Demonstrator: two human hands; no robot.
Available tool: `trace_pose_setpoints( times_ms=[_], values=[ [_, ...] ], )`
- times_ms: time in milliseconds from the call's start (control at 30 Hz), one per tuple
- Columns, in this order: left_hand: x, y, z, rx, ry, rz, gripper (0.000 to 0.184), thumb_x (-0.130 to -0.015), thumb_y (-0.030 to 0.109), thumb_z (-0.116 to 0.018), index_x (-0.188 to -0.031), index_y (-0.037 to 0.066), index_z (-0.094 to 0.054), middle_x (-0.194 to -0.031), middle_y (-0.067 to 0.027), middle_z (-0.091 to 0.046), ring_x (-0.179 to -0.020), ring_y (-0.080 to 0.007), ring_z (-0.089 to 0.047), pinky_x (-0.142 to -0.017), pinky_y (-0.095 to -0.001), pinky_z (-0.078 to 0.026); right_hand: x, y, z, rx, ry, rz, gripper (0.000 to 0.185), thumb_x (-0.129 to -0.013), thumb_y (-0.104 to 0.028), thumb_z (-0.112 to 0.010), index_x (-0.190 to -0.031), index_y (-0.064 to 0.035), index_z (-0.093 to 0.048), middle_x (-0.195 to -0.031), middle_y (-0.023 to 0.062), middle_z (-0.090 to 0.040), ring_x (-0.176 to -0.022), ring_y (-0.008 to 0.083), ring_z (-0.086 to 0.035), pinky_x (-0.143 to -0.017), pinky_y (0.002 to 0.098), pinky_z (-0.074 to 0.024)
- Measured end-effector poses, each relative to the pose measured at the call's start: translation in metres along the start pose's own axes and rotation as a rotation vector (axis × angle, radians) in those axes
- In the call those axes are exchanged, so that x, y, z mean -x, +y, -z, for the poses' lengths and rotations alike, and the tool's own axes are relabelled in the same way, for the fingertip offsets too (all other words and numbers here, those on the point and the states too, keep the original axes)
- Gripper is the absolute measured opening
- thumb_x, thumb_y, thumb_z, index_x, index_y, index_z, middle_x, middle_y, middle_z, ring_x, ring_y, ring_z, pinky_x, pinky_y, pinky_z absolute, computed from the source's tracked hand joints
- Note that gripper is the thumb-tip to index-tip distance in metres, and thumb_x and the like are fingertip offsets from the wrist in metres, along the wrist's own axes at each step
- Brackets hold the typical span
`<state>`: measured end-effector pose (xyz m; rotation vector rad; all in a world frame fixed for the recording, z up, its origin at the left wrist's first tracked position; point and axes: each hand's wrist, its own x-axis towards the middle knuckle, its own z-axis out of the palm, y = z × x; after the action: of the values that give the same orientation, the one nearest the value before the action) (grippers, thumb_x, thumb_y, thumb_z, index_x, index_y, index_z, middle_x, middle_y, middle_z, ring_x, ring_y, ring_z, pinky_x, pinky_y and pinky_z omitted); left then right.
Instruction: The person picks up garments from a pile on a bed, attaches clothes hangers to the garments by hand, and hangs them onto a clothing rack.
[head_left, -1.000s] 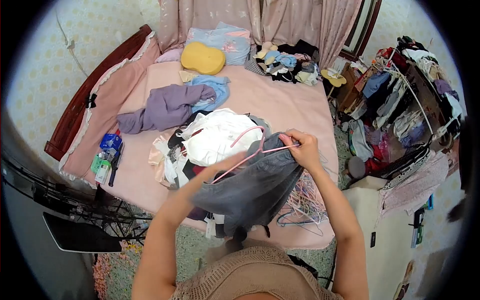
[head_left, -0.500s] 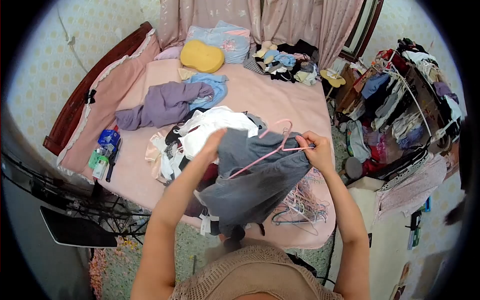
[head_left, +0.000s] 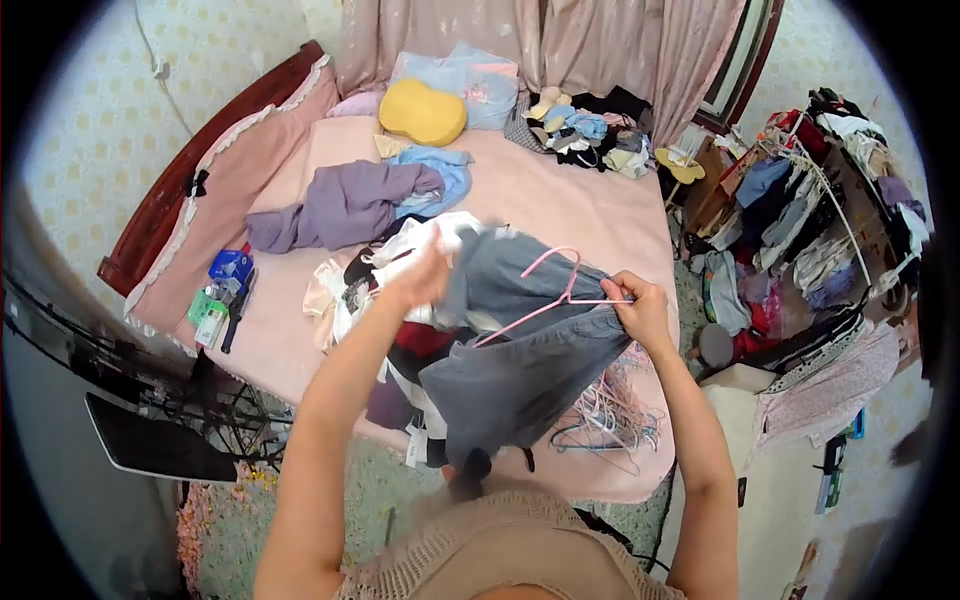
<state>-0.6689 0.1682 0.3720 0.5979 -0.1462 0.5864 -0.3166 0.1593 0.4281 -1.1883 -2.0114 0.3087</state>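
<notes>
Right hand (head_left: 640,312) pinching pink hanger (head_left: 568,297), left hand (head_left: 424,277) blurred at grey garment (head_left: 510,385)

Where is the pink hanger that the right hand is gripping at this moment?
In the head view, the pink hanger is right of centre, against the grey garment, its right end in the right hand.

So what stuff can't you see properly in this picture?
All in the head view:
- Left grip: its fingertips are blurred, so I can't tell what they touch.
- Hanger: grey cloth hides its lower part, so I can't tell if there's a bottom bar.
- Pile: the grey cloth and left arm hide part.
- Box: its print is too small.
</notes>
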Motion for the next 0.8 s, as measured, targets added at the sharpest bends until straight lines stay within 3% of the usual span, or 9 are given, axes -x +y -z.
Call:
trace_pose_setpoints(
  times_ms=[33, 67, 100, 133, 200, 267, 300, 400, 800],
  values=[
    [-0.002, -0.024, -0.008, -0.451, 0.527, 0.059, 0.05, -0.083, 0.042, -0.046, -0.12, 0.009, -0.044, -0.111, -0.0033, -0.05, -0.095, -0.0131, -0.047, -0.079, -0.027, -0.038, -0.001, 0.003, -0.001, 0.017, 0.026, -0.012, 0.022, -0.076, -0.029, -0.064, -0.068, -0.0087, -0.061, -0.049, 0.0069, -0.05, -0.043, 0.0228, -0.048, -0.045, 0.0322, -0.0365],
    [-0.005, -0.049, -0.016, -0.757, 1.032, 0.318, 0.034, -0.082, 0.026, -0.059, -0.111, 0.012, -0.053, -0.095, 0.004, -0.056, -0.075, -0.0049, -0.052, -0.062, -0.0177, -0.043, 0.001, 0.005, -0.003, 0.035, 0.045, -0.03, 0.022, -0.076, -0.029, -0.064, -0.069, -0.0083, -0.06, -0.049, 0.007, -0.05, -0.044, 0.023, -0.048, -0.045, 0.0323, -0.0364],
    [0.018, -0.065, 0.057, -0.565, 0.813, 0.314, 0.037, -0.079, 0.015, -0.061, -0.115, 0.01, -0.053, -0.103, -0.0002, -0.056, -0.084, -0.0067, -0.053, -0.069, -0.0194, -0.045, 0.002, 0.007, -0.003, 0.038, 0.047, -0.04, 0.022, -0.076, -0.029, -0.064, -0.069, -0.0083, -0.06, -0.049, 0.007, -0.05, -0.044, 0.023, -0.048, -0.045, 0.0323, -0.0364],
    [0.008, -0.062, 0.036, -0.561, 0.808, 0.32, 0.037, -0.079, 0.015, -0.061, -0.115, 0.01, -0.053, -0.103, -0.0002, -0.056, -0.084, -0.0067, -0.053, -0.069, -0.0194, -0.045, 0.0, 0.009, -0.003, 0.021, 0.029, -0.078, 0.022, -0.076, -0.029, -0.064, -0.07, -0.0079, -0.06, -0.049, 0.0069, -0.05, -0.044, 0.0224, -0.048, -0.045, 0.0322, -0.0361],
    [-0.013, -0.044, -0.009, -0.701, 0.827, 0.061, 0.049, -0.079, 0.009, -0.06, -0.125, 0.01, -0.043, -0.113, -0.0066, -0.054, -0.096, -0.0122, -0.054, -0.08, -0.025, -0.046, 0.001, 0.012, -0.002, 0.008, 0.007, -0.115, 0.023, -0.076, -0.029, -0.063, -0.07, -0.0076, -0.059, -0.049, 0.0069, -0.05, -0.044, 0.0219, -0.048, -0.045, 0.0321, -0.0358],
    [-0.018, -0.021, -0.026, -0.483, 0.718, -0.316, 0.053, -0.081, 0.008, -0.058, -0.129, 0.009, -0.036, -0.118, -0.0097, -0.05, -0.103, -0.0179, -0.052, -0.087, -0.0304, -0.044, 0.001, 0.013, -0.003, -0.091, 0.021, -0.111, 0.023, -0.076, -0.029, -0.064, -0.07, -0.0076, -0.059, -0.047, 0.0046, -0.047, -0.042, 0.0167, -0.044, -0.044, 0.0304, -0.0335],
    [-0.02, -0.013, -0.032, -0.374, 0.686, -0.363, 0.055, -0.082, 0.007, -0.055, -0.132, 0.01, -0.03, -0.121, -0.0099, -0.047, -0.106, -0.0194, -0.051, -0.092, -0.0339, -0.041, 0.002, 0.009, 0.001, -0.067, -0.016, -0.137, 0.023, -0.074, -0.03, -0.066, -0.072, -0.0086, -0.058, -0.045, 0.0024, -0.043, -0.041, 0.0117, -0.04, -0.043, 0.0284, -0.0313],
    [-0.025, -0.005, -0.031, -0.358, 0.69, -0.329, 0.054, -0.082, 0.008, -0.056, -0.13, 0.009, -0.031, -0.119, -0.0097, -0.048, -0.105, -0.0198, -0.052, -0.091, -0.0336, -0.042, 0.006, 0.0, -0.006, -0.119, -0.023, -0.062, 0.025, -0.071, -0.032, -0.069, -0.075, -0.0098, -0.058, -0.043, 0.0008, -0.04, -0.04, 0.0091, -0.036, -0.041, 0.027, -0.0286],
    [-0.061, -0.015, -0.051, -0.317, 0.721, -0.336, 0.065, -0.077, 0.003, -0.062, -0.13, 0.008, -0.024, -0.113, -0.0117, -0.048, -0.099, -0.0212, -0.054, -0.084, -0.0328, -0.046, 0.002, -0.072, -0.048, -0.065, -0.109, 0.275, 0.038, -0.065, -0.035, -0.074, -0.09, -0.0111, -0.058, -0.049, 0.0032, -0.048, -0.044, 0.0193, -0.053, -0.043, 0.0299, -0.0403]
  ],
)
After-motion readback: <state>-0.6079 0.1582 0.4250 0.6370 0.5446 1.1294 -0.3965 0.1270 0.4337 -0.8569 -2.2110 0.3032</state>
